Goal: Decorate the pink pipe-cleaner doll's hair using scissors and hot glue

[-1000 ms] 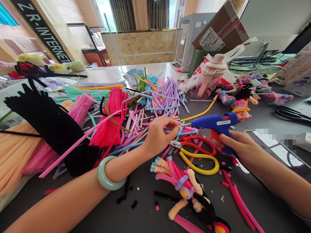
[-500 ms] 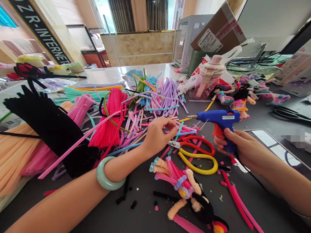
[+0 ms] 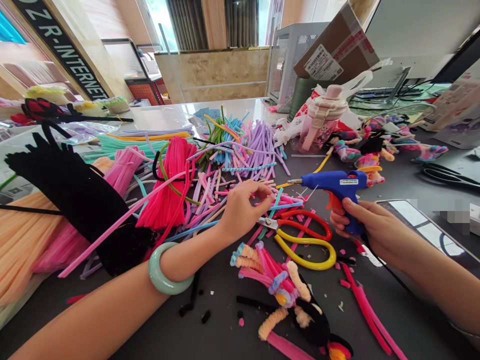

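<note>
My right hand (image 3: 369, 225) grips the handle of a blue hot glue gun (image 3: 333, 185), its nozzle pointing left above the table. My left hand (image 3: 243, 207), with a pale green bangle (image 3: 165, 267) on the wrist, rests among short cut pipe cleaner pieces (image 3: 225, 187); its fingertips are pinched together on a small piece I cannot make out. Red and yellow scissors (image 3: 305, 240) lie between the two hands. A pipe cleaner doll (image 3: 287, 292) in pink, peach and black lies just below them.
Bundles of pipe cleaners lie at left: black (image 3: 75, 195), hot pink (image 3: 168, 185), peach (image 3: 18, 240), purple (image 3: 262, 145). A pink bottle (image 3: 322, 120), a cardboard box (image 3: 337, 47), finished dolls (image 3: 375, 145), black scissors (image 3: 450, 175) and a tablet (image 3: 423, 225) sit at right.
The glue gun in my right hand has drawn back from my left fingertips and lifted slightly. My left hand has stayed almost still on the cut pieces.
</note>
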The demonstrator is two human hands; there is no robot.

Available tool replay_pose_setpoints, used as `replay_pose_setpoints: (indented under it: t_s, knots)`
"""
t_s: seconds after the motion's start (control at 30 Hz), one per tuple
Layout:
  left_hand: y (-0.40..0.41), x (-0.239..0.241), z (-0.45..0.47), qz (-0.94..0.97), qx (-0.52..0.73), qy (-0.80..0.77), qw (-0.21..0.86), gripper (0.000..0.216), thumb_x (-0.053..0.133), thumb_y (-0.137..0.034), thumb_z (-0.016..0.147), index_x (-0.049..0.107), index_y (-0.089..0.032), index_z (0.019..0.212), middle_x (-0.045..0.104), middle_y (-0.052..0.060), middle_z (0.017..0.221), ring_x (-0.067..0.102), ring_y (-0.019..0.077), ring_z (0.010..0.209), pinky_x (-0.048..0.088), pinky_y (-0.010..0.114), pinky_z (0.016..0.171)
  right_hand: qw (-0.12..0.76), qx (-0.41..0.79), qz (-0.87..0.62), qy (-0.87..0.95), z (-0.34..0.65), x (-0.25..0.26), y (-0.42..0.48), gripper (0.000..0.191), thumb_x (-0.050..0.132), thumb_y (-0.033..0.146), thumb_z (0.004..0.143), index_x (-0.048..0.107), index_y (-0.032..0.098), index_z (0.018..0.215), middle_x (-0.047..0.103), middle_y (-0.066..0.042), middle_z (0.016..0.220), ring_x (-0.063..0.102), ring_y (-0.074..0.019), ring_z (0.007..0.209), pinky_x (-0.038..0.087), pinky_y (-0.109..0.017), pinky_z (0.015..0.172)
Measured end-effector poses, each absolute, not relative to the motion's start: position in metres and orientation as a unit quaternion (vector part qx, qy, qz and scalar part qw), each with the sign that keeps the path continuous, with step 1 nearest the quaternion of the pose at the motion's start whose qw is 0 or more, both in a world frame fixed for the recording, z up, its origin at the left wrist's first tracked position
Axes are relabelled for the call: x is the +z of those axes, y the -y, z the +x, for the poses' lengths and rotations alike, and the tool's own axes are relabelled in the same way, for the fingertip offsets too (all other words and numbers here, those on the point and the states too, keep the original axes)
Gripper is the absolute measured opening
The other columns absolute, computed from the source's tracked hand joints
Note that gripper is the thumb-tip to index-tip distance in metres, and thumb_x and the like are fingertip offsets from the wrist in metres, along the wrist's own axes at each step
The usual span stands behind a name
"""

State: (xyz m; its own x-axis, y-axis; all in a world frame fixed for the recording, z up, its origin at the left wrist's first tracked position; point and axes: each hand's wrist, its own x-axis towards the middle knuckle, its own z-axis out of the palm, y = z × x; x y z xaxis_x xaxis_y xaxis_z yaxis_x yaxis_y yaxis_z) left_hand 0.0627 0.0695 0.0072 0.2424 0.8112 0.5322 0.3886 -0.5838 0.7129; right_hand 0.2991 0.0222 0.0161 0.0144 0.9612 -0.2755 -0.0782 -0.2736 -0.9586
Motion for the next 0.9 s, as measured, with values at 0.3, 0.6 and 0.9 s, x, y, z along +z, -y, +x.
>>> replay_pose_setpoints:
  t_s: [0.3,0.6,0.9]
  knots:
    - [-0.0713,0.0045,0.0618,0.738,0.496,-0.372,0.264,0.005,0.061,-0.018,0.08,0.066,-0.017,0.079,0.069,0.004,0.08,0.062,0.0147,0.075,0.047,0.025,0.061,0.398,0.564,-0.563,0.455,0.302,0.0093,-0.0219,0.045,0.074,0.058,0.059,0.054,0.018,0.058,0.05,0.002,0.056,0.042,-0.0103,0.053,0.038,-0.022,0.047]
    - [-0.0714,0.0045,0.0624,0.737,0.492,-0.349,0.303,0.006,0.061,-0.019,0.08,0.066,-0.017,0.079,0.068,0.004,0.079,0.06,0.0149,0.072,0.046,0.026,0.061,0.391,0.572,-0.558,0.458,0.3016,0.0113,-0.0218,0.046,0.075,0.059,0.056,0.054,0.017,0.055,0.05,0.003,0.055,0.043,-0.0099,0.052,0.037,-0.021,0.048]
    - [-0.0705,0.0056,0.0627,0.742,0.489,-0.351,0.294,0.005,0.061,-0.018,0.079,0.065,-0.017,0.078,0.067,0.003,0.077,0.059,0.0142,0.071,0.045,0.025,0.061,0.4,0.575,-0.558,0.445,0.2991,0.0133,-0.021,0.046,0.076,0.058,0.056,0.055,0.017,0.054,0.051,0.002,0.054,0.043,-0.0093,0.05,0.038,-0.02,0.047]
